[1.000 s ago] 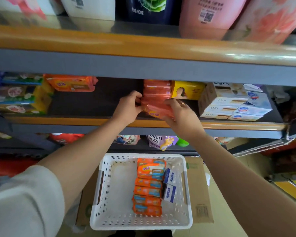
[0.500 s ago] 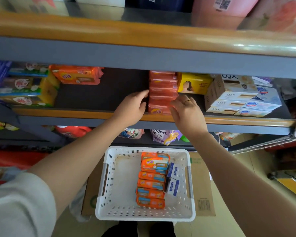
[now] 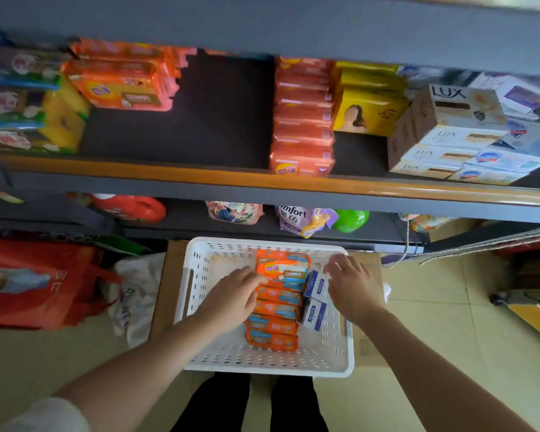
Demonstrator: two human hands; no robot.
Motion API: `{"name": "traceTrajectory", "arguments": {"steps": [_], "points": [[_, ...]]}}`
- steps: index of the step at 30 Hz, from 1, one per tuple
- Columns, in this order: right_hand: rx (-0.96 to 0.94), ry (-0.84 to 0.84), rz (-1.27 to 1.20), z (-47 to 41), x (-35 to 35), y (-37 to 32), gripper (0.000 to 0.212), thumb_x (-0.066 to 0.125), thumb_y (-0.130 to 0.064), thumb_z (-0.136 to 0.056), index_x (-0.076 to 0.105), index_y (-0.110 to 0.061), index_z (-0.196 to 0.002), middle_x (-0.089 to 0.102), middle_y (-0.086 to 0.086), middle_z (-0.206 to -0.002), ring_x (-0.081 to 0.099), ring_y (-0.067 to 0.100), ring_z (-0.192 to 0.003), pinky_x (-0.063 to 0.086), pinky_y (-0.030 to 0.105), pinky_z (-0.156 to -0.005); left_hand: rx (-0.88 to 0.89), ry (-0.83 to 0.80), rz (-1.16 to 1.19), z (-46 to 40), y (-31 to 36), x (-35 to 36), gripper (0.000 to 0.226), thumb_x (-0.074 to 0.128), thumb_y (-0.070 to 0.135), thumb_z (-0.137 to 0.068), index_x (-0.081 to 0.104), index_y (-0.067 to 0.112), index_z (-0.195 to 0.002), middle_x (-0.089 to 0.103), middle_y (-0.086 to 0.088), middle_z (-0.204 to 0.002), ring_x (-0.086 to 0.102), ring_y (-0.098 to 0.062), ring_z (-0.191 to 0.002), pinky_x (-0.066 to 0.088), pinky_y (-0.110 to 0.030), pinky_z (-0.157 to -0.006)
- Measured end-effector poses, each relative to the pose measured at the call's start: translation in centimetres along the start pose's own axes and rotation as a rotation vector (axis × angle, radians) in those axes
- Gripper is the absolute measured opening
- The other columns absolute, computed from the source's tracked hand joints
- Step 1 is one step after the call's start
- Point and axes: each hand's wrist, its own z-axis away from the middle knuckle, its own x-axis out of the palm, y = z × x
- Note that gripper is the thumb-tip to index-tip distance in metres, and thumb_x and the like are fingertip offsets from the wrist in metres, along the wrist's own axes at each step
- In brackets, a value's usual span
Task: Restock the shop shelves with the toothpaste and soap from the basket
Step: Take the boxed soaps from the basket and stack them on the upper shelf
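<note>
Head view looks down past a shelf (image 3: 262, 182) to a white basket (image 3: 197, 294) on a flattened cardboard sheet (image 3: 169, 275) on the floor. At nine o'clock a red bag (image 3: 38, 285) slumps on the floor beside a pale cloth bag (image 3: 134, 294).

On the shelf, from ten o'clock toward two o'clock: a pile of yellow and blue packs (image 3: 28, 107), orange soap multipacks (image 3: 119, 82), a bare dark stretch, a tall stack of salmon soap bars (image 3: 303, 120) reaching the front lip, yellow soap boxes (image 3: 368, 110), then white LUX cartons (image 3: 446, 135) with blue-and-white soap boxes (image 3: 505, 160) just beside them.

Inside the basket, the left hand (image 3: 231, 297) reaches in at about seven o'clock of the load. Its grip is loosely apart, fingers nearly straight, and the fingertips (image 3: 256, 275) touch the left edge of the top orange soap pack (image 3: 284, 269); nothing is pinched. That pack lies on a row of more orange soap packs (image 3: 275, 325) running toward six o'clock down the basket's middle. Just to their right stand two small white-and-blue boxes (image 3: 315, 297); whether they are toothpaste I cannot tell, the print being too small.

Further right, the right hand (image 3: 353, 285) hovers over the basket's right rim at about three o'clock, its grip apart, fingers spread and relaxed, a ring on one finger. It holds nothing; whether it brushes the small boxes is unclear.

At six o'clock the person's dark trouser legs (image 3: 247, 403) stand on pale floor tiles (image 3: 434, 353).
</note>
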Motion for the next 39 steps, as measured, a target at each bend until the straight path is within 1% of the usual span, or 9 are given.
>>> {"name": "traceTrajectory", "arguments": {"steps": [3,6,10,14,20,27,33,36,39], "points": [[-0.105,-0.280,0.170,0.2,3.5,1.3,0.049,0.042,-0.012,-0.092,0.033,-0.017,-0.140,0.020,0.013,-0.153,0.023,0.030,-0.140,0.019,0.041,-0.114,-0.127,-0.152,0.074,-0.5,0.4,3.9,0.029,0.045,0.017,-0.094,0.049,0.016,-0.122,0.051,0.002,-0.126,0.053,-0.011,-0.107,0.043,-0.020,-0.086],[-0.202,-0.371,0.334,-0.6,6.1,1.5,0.057,0.043,-0.017,-0.094,0.018,-0.022,-0.145,0.003,0.019,-0.156,0.012,0.034,-0.142,0.007,0.043,-0.117,-0.186,-0.187,0.138,-1.5,0.5,7.8,0.027,0.047,0.019,-0.092,0.052,0.017,-0.119,0.053,0.002,-0.126,0.056,-0.011,-0.105,0.046,-0.022,-0.087],[-0.198,-0.332,0.435,-2.7,7.3,0.9,0.048,0.055,-0.029,-0.088,0.041,-0.022,-0.133,0.039,0.022,-0.141,0.044,0.035,-0.123,0.029,0.047,-0.107,-0.193,-0.091,0.163,-2.5,1.6,11.7,0.027,0.058,0.026,-0.086,0.057,0.017,-0.112,0.057,0.002,-0.119,0.055,-0.014,-0.107,0.045,-0.024,-0.086],[-0.190,-0.310,0.393,-4.6,8.4,0.9,0.041,0.033,-0.039,-0.096,0.036,-0.018,-0.131,0.050,0.013,-0.130,0.046,0.031,-0.119,0.030,0.044,-0.100,-0.268,0.001,0.160,-3.4,3.0,14.3,0.037,0.062,0.042,-0.080,0.058,0.017,-0.107,0.059,0.002,-0.112,0.054,-0.016,-0.103,0.044,-0.026,-0.078],[-0.208,-0.387,0.436,-5.2,8.5,1.5,0.065,0.051,-0.059,-0.081,0.043,-0.013,-0.128,0.049,0.011,-0.130,0.045,0.030,-0.119,0.026,0.045,-0.104,-0.433,-0.083,0.033,-5.1,5.1,16.2,0.064,0.061,0.062,-0.071,0.050,0.014,-0.112,0.056,-0.001,-0.115,0.056,-0.020,-0.101,0.046,-0.031,-0.075],[-0.258,-0.301,0.432,-5.2,6.6,2.3,0.041,0.050,-0.031,-0.086,0.046,-0.009,-0.120,0.053,0.013,-0.122,0.048,0.031,-0.113,0.030,0.040,-0.101,-0.478,-0.024,0.013,-5.8,6.7,16.1,0.042,0.055,0.035,-0.081,0.043,0.012,-0.113,0.052,-0.004,-0.111,0.057,-0.017,-0.090,0.036,-0.025,-0.060],[-0.151,-0.068,0.065,-3.1,3.2,3.9,0.072,0.068,-0.037,-0.070,0.042,-0.010,-0.132,0.047,0.010,-0.127,0.041,0.030,-0.120,0.032,0.037,-0.100,-0.521,-0.018,-0.017,-6.0,7.0,16.7,0.051,0.061,0.028,-0.081,0.035,0.010,-0.122,0.049,-0.006,-0.118,0.055,-0.020,-0.099,0.044,-0.026,-0.070],[-0.023,0.023,-0.223,-1.7,1.6,5.6,0.068,0.077,-0.032,-0.060,0.053,-0.009,-0.119,0.054,0.010,-0.114,0.053,0.031,-0.105,0.039,0.041,-0.092,-0.567,-0.047,0.044,-6.6,6.9,16.5,0.050,0.060,0.028,-0.084,0.035,0.010,-0.123,0.048,-0.007,-0.122,0.056,-0.022,-0.101,0.047,-0.028,-0.073],[0.169,-0.004,-0.610,-0.6,1.0,7.0,0.049,0.068,-0.034,-0.062,0.055,-0.014,-0.105,0.058,0.003,-0.094,0.056,0.021,-0.083,0.045,0.032,-0.076,-0.666,-0.034,0.240,-6.6,7.0,15.3,0.039,0.058,0.029,-0.084,0.043,0.010,-0.115,0.051,-0.005,-0.114,0.058,-0.025,-0.100,0.044,-0.032,-0.070]]}}
